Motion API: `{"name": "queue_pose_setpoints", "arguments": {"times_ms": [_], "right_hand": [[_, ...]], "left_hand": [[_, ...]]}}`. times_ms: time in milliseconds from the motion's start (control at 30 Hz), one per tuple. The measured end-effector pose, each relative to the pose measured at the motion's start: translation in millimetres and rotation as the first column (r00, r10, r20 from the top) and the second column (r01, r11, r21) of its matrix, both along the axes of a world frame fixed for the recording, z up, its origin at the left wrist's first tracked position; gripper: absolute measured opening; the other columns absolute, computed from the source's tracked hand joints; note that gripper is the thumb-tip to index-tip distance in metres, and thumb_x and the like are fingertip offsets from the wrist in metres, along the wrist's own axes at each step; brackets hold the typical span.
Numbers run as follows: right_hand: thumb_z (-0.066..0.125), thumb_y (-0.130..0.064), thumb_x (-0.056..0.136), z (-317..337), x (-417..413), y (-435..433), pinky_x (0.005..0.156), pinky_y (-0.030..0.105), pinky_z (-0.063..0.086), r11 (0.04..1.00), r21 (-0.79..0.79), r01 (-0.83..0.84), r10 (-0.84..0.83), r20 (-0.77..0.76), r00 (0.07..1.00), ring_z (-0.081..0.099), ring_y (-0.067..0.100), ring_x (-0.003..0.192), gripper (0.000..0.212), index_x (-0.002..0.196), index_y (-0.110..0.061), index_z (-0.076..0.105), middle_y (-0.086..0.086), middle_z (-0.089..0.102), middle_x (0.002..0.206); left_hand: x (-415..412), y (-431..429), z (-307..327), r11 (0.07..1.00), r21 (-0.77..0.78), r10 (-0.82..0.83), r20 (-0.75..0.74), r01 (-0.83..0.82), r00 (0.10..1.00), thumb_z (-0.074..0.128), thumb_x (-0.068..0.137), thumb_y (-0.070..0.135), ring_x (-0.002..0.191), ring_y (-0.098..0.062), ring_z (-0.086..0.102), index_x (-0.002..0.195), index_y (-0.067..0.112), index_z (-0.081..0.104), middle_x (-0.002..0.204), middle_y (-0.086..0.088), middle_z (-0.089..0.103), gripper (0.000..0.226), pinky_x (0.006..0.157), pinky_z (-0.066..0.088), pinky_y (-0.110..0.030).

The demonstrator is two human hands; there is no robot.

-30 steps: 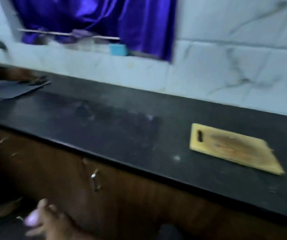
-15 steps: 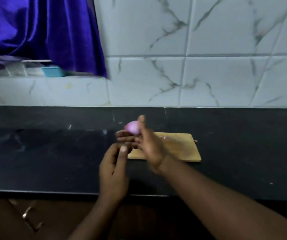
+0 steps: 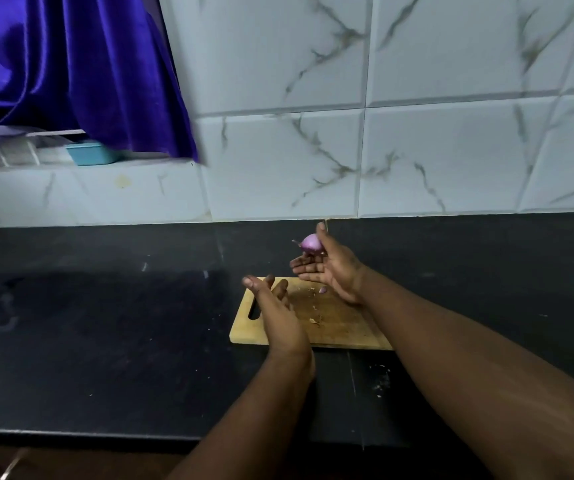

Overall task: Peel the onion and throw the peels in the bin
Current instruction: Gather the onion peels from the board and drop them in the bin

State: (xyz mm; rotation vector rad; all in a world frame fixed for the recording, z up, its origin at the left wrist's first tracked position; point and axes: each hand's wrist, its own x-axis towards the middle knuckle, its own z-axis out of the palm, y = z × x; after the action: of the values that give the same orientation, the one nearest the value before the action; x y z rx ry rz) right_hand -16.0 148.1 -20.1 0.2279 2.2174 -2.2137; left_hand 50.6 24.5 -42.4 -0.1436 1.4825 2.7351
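A small purple peeled onion (image 3: 310, 243) is held in my right hand (image 3: 334, 271), pinched between the raised thumb and the fingertips, above the far edge of the wooden cutting board (image 3: 341, 327). My left hand (image 3: 275, 306) hovers over the board's left end near its handle slot, fingers relaxed and holding nothing. A small purple scrap (image 3: 323, 289) and some pale peel crumbs (image 3: 315, 319) lie on the board. No bin is in view.
The board lies on a black stone counter (image 3: 105, 323) against a marbled tile wall (image 3: 417, 150). A blue curtain (image 3: 71, 64) hangs at the upper left over a ledge with a teal container (image 3: 90, 153). A cabinet handle (image 3: 10, 469) shows below the counter edge.
The view swung from the cabinet side onto the board. My right hand brought the onion up over the board, and my left hand drew away from it and opened.
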Motion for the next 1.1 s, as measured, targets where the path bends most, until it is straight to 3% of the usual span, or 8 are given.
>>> {"name": "queue_pose_setpoints", "arguments": {"times_ms": [233,433,567,733,867,933,1000,1100], "right_hand": [[0.025,-0.078,0.095,-7.6,23.6,-5.2,0.067,0.033,0.044,0.995,0.017,-0.096,0.094,0.069,0.993,0.075,0.026,0.108,0.093,0.122,0.000,0.067,0.014,0.079,0.113],[0.033,-0.071,0.098,-9.4,47.5,-9.4,0.107,0.049,0.053,0.975,-0.222,0.034,-0.048,-0.060,0.997,0.069,0.041,0.117,0.082,0.117,0.004,0.061,0.032,0.070,0.121],[0.031,-0.067,0.101,-3.5,48.5,-14.1,0.103,0.043,0.054,0.938,-0.254,0.236,-0.253,-0.037,0.967,0.069,0.037,0.115,0.075,0.114,-0.001,0.064,0.029,0.070,0.121],[0.025,-0.074,0.098,-5.4,61.8,-36.4,0.106,0.043,0.048,0.959,-0.213,0.188,-0.179,0.063,0.982,0.070,0.024,0.108,0.074,0.101,-0.014,0.069,0.015,0.075,0.114],[0.025,-0.071,0.100,-3.6,65.7,-37.5,0.078,0.036,0.052,0.891,-0.300,0.341,-0.336,0.069,0.939,0.062,0.024,0.121,0.068,0.104,-0.017,0.066,0.011,0.069,0.124],[0.025,-0.071,0.100,-5.8,69.3,-36.7,0.065,0.032,0.048,0.880,-0.307,0.363,-0.360,0.068,0.930,0.062,0.023,0.120,0.070,0.108,-0.016,0.067,0.013,0.069,0.124],[0.026,-0.070,0.100,-8.4,74.1,-35.2,0.062,0.030,0.050,0.884,-0.300,0.357,-0.353,0.072,0.933,0.063,0.023,0.119,0.072,0.113,-0.013,0.067,0.013,0.070,0.123],[0.028,-0.067,0.102,-15.2,81.0,-28.5,0.055,0.020,0.056,0.924,-0.206,0.321,-0.322,0.028,0.946,0.065,0.020,0.112,0.067,0.123,-0.016,0.065,0.010,0.069,0.122]], "left_hand": [[-0.3,-0.3,3.9,0.999,0.020,0.033,0.032,-0.033,0.999,0.018,0.102,0.071,0.142,-0.023,0.051,0.153,0.016,0.044,0.155,-0.014,0.053,0.079,0.109,0.037,-0.029],[-4.8,-12.5,3.3,0.998,0.026,-0.059,0.032,0.059,0.998,0.013,0.100,0.076,0.156,-0.029,0.035,0.162,0.017,0.032,0.167,-0.018,0.036,0.088,0.124,0.028,-0.035],[-4.1,-11.8,8.1,0.990,-0.045,-0.134,0.029,0.135,0.991,0.010,0.098,0.079,0.160,-0.028,0.027,0.163,0.019,0.031,0.169,-0.016,0.033,0.091,0.130,0.019,-0.039],[-9.7,-8.9,15.1,0.971,-0.067,-0.227,0.025,0.228,0.974,0.008,0.096,0.081,0.159,-0.027,0.030,0.166,0.019,0.023,0.172,-0.015,0.027,0.094,0.121,0.028,-0.036],[-7.6,-9.3,16.4,0.965,-0.046,-0.257,0.040,0.258,0.966,0.005,0.096,0.081,0.162,-0.025,0.020,0.166,0.021,0.023,0.174,-0.011,0.022,0.094,0.118,0.030,-0.035],[-1.3,-9.8,19.7,0.960,-0.082,-0.263,0.049,0.266,0.964,0.004,0.095,0.082,0.161,-0.025,0.024,0.166,0.024,0.025,0.173,-0.009,0.026,0.094,0.095,0.044,-0.028],[3.4,-11.5,21.4,0.952,-0.136,-0.269,0.045,0.273,0.962,0.006,0.096,0.081,0.157,-0.024,0.033,0.164,0.024,0.030,0.169,-0.008,0.036,0.092,0.077,0.046,-0.028],[6.8,-23.0,17.5,0.881,-0.376,-0.300,0.021,0.286,0.954,0.024,0.106,0.067,0.129,-0.019,0.063,0.141,0.021,0.057,0.139,-0.002,0.063,0.067,0.080,0.055,-0.031]]}}
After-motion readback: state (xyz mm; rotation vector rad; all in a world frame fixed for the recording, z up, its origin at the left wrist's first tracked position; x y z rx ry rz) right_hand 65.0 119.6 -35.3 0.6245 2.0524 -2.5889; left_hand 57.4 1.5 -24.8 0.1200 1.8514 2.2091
